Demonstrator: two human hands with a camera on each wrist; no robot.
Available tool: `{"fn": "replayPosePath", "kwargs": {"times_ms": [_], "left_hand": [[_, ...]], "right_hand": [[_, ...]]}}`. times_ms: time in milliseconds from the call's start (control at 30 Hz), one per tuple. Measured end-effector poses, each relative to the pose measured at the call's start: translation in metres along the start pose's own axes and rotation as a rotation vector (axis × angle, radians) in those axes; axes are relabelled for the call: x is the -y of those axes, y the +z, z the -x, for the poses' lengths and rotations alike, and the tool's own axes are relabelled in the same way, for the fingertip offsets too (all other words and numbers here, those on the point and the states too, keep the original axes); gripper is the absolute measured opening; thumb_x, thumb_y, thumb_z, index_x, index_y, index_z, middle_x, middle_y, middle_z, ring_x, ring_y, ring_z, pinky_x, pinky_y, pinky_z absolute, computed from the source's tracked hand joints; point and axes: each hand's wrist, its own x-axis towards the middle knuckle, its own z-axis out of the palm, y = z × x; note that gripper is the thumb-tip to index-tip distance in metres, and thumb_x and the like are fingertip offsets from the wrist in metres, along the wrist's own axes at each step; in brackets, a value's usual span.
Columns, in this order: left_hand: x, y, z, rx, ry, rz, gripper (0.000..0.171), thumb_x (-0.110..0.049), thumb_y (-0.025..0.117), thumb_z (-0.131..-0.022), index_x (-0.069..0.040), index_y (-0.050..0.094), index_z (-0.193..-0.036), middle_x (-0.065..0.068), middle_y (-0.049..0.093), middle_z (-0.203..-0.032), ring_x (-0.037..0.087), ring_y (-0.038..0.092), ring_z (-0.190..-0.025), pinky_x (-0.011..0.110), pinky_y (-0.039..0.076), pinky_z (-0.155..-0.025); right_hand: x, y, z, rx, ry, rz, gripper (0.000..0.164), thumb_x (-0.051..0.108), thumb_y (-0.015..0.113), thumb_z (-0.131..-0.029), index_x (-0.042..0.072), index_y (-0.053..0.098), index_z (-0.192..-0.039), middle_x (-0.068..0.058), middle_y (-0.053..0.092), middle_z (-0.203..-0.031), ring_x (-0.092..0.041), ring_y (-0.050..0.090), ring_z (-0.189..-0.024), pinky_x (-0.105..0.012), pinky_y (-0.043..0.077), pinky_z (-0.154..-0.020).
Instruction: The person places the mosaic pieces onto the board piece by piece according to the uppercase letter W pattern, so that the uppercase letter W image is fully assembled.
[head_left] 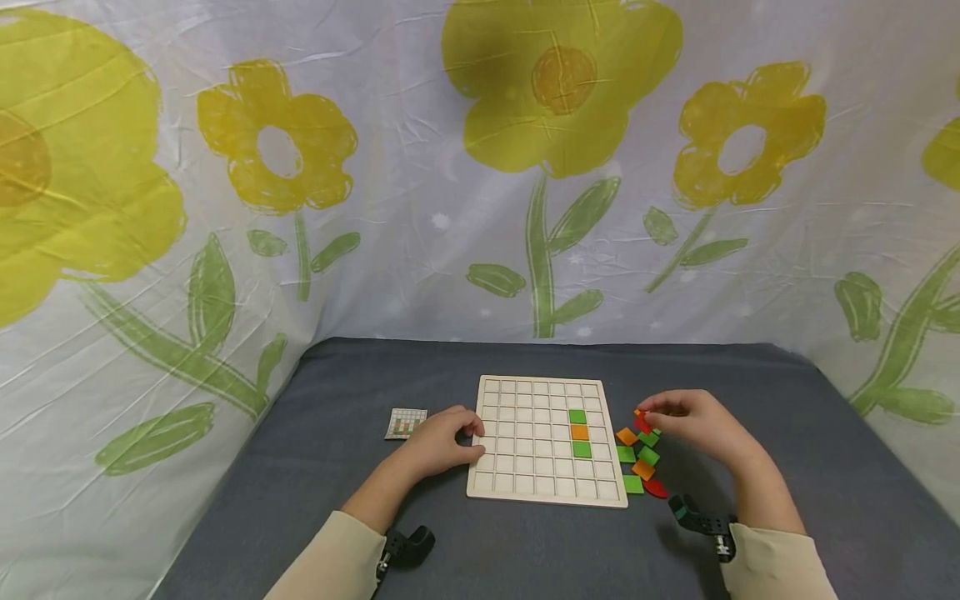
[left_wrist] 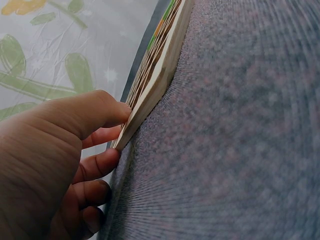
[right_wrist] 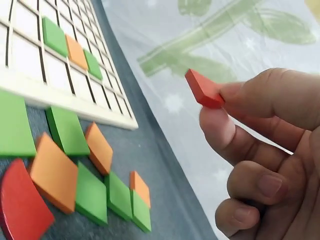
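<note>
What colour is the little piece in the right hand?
It's red. The piece shows best in the right wrist view.

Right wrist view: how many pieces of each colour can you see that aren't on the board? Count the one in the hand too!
Green pieces: 5
Orange pieces: 3
Red pieces: 2, one of them in the right hand
Total: 10
</note>
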Motion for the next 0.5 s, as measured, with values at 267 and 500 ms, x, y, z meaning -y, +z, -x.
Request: {"fn": "replayPosePath", "kwargs": {"times_ms": [267,500], "left_hand": [[0.0,0.0,0.001,0.004,-0.001,-0.003,0.016,-0.029,0.077,-0.091,-0.022,0.065,-0.099,-0.005,0.052,-0.092,0.013,0.049,-0.08,0.036,0.041,-0.074],[0.0,-0.001,0.0,0.002,-0.003,-0.006,0.016,-0.029,0.077,-0.091,-0.022,0.066,-0.1,-0.006,0.052,-0.093,0.013,0.05,-0.081,0.036,0.042,-0.075]], "right_hand": [[0.007,0.013,-0.006,0.086,-0.009,-0.111,0.022,0.019,0.075,-0.095,0.001,0.074,-0.109,-0.008,0.075,-0.094,-0.033,0.069,-0.093,-0.049,0.054,-0.088],[0.012,0.026,-0.011,0.165,-0.035,-0.162,0.022,0.018,0.078,-0.093,0.001,0.074,-0.104,-0.007,0.074,-0.094,-0.034,0.065,-0.091,-0.045,0.054,-0.083]]}}
